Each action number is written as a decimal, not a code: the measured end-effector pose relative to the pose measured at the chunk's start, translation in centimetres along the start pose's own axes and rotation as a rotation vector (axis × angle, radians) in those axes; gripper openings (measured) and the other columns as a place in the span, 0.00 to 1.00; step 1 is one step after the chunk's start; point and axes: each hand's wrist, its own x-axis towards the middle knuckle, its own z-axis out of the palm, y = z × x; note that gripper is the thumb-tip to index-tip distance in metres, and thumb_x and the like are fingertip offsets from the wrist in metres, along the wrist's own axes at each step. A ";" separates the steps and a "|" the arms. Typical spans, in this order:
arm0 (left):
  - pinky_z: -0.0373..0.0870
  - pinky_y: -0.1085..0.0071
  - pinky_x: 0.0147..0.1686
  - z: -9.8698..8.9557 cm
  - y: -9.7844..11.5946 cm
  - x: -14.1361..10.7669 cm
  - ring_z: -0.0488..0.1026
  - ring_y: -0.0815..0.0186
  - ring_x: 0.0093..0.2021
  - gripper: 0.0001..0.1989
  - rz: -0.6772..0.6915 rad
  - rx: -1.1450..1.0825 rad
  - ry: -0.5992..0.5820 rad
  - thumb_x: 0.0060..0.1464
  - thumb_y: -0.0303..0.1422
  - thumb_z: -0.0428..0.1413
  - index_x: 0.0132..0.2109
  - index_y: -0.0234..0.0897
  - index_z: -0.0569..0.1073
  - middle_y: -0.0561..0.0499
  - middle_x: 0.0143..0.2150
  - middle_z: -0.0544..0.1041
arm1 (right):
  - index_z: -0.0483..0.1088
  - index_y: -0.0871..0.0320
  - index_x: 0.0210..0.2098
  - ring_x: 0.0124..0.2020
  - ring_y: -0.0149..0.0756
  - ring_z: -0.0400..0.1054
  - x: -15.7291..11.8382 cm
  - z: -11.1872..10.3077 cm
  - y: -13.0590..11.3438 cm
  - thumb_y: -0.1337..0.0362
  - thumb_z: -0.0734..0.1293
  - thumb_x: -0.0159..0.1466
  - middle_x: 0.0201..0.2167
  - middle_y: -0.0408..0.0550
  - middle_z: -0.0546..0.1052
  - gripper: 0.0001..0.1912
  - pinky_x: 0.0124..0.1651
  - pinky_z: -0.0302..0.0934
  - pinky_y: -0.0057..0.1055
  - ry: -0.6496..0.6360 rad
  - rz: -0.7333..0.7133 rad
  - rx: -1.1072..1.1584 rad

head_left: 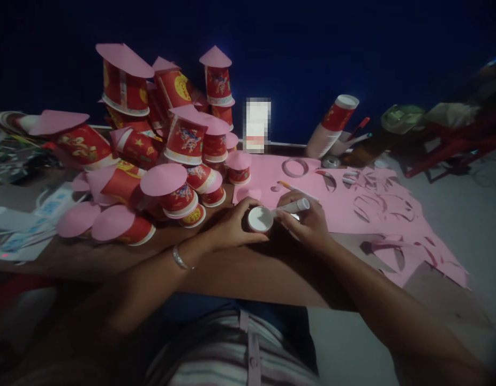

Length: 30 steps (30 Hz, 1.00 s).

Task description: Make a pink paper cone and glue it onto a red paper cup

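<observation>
My left hand is wrapped round a small paper cup, whose white round end faces up towards me. In my right hand is a thick white marker, gripped in the fingers with its tip end close to the cup's rim. Whether that tip touches the cup, I cannot tell. To the left of both hands stands a pile of red paper cups with pink cone tops, among them a cup with a wide cone and a smaller one.
Pink paper sheets with cut-out holes cover the right of the table. A tape roll and an orange-tipped pencil lie on them. Stacked cups lean at the back. Papers and cables lie left.
</observation>
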 end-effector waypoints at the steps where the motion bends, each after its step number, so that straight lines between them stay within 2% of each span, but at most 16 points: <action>1: 0.72 0.57 0.56 -0.1 0.0 0.0 0.76 0.54 0.54 0.35 0.006 -0.003 -0.005 0.43 0.41 0.74 0.55 0.42 0.69 0.48 0.54 0.77 | 0.72 0.54 0.38 0.32 0.37 0.73 0.0 -0.1 0.0 0.59 0.71 0.68 0.34 0.45 0.78 0.06 0.34 0.70 0.37 -0.010 0.023 -0.011; 7: 0.74 0.59 0.54 -0.6 0.5 -0.1 0.78 0.56 0.52 0.31 0.023 0.006 -0.049 0.47 0.39 0.72 0.57 0.42 0.71 0.48 0.54 0.79 | 0.72 0.54 0.36 0.29 0.34 0.71 0.1 0.0 0.3 0.57 0.72 0.66 0.32 0.44 0.78 0.09 0.32 0.69 0.35 -0.002 0.127 0.018; 10: 0.72 0.56 0.62 -1.0 1.0 -0.1 0.76 0.54 0.59 0.30 0.079 -0.008 -0.110 0.52 0.36 0.69 0.61 0.42 0.72 0.45 0.59 0.78 | 0.72 0.55 0.36 0.26 0.32 0.70 0.1 0.2 0.3 0.54 0.73 0.66 0.31 0.42 0.77 0.12 0.29 0.68 0.33 0.018 0.218 0.131; 12: 0.67 0.53 0.67 -1.2 1.1 -0.1 0.72 0.51 0.66 0.33 0.106 -0.007 -0.141 0.52 0.34 0.68 0.64 0.43 0.69 0.43 0.66 0.74 | 0.72 0.54 0.36 0.26 0.33 0.71 0.2 0.2 0.2 0.52 0.73 0.67 0.31 0.43 0.77 0.14 0.29 0.69 0.34 0.040 0.215 0.176; 14: 0.66 0.51 0.69 -1.3 1.1 -0.1 0.69 0.49 0.69 0.40 0.097 -0.012 -0.151 0.49 0.34 0.71 0.67 0.44 0.67 0.42 0.69 0.71 | 0.72 0.54 0.36 0.27 0.34 0.72 0.1 0.2 0.0 0.51 0.73 0.67 0.33 0.44 0.78 0.14 0.31 0.70 0.35 0.061 0.167 0.160; 17: 0.70 0.50 0.64 -1.0 0.9 -0.1 0.72 0.48 0.65 0.45 0.063 -0.033 -0.117 0.41 0.37 0.76 0.64 0.43 0.66 0.41 0.65 0.72 | 0.73 0.53 0.37 0.32 0.37 0.74 0.0 0.1 -0.2 0.54 0.72 0.68 0.34 0.45 0.78 0.10 0.36 0.71 0.38 0.050 0.051 0.068; 21: 0.74 0.56 0.56 -0.5 0.7 -0.1 0.76 0.54 0.55 0.38 0.048 -0.027 -0.038 0.41 0.39 0.76 0.55 0.41 0.66 0.46 0.54 0.75 | 0.73 0.53 0.37 0.35 0.40 0.74 0.0 0.1 -0.4 0.58 0.72 0.68 0.34 0.46 0.79 0.07 0.38 0.72 0.40 0.017 -0.050 0.000; 24: 0.74 0.58 0.54 -0.5 0.6 0.0 0.76 0.56 0.52 0.33 0.072 -0.019 -0.029 0.44 0.39 0.74 0.53 0.41 0.67 0.48 0.52 0.75 | 0.72 0.53 0.38 0.33 0.39 0.74 0.0 0.0 -0.3 0.59 0.72 0.68 0.33 0.46 0.79 0.06 0.36 0.71 0.38 0.006 -0.036 -0.041; 30: 0.73 0.57 0.57 -0.8 0.7 0.1 0.76 0.56 0.54 0.31 0.108 0.002 -0.027 0.46 0.35 0.73 0.54 0.41 0.69 0.47 0.54 0.76 | 0.73 0.53 0.37 0.31 0.37 0.72 0.0 0.0 0.2 0.59 0.71 0.67 0.32 0.44 0.78 0.06 0.33 0.69 0.36 0.000 0.036 -0.084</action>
